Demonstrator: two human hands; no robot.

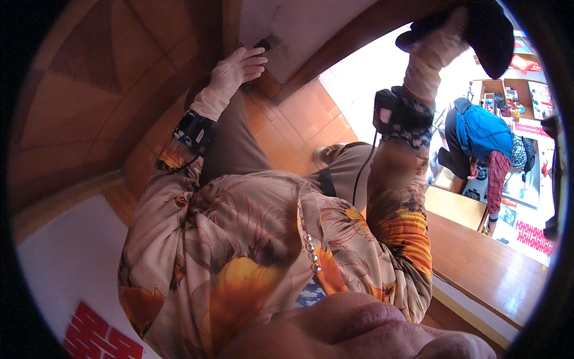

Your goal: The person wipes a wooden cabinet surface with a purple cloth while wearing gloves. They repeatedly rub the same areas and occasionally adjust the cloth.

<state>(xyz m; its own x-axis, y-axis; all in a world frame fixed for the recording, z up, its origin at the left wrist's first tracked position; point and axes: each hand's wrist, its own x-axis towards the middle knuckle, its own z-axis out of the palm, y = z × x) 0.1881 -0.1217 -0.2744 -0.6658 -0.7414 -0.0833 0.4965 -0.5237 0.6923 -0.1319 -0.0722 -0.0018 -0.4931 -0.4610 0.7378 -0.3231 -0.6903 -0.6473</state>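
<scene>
My left hand [237, 67], in a pale glove, is held forward beside a brown wooden panelled door [80, 67]. Its fingers are spread, with nothing seen in them. Just beyond the fingertips, a small dark object [263, 44] shows against a pale surface [305, 27]; I cannot tell what it is or whether the hand touches it. My right hand [459, 27], also gloved, is raised at the upper right and grips a black cloth [491, 36] that hides most of the fingers. That cloth is close to a brown wooden frame edge [354, 38].
A person in a blue vest [482, 128] bends over a stove [475, 193] on the right. A wooden surface [489, 264] runs along the lower right. Orange floor tiles [309, 121] lie below. A black cable [365, 166] hangs from my right wrist device [394, 112].
</scene>
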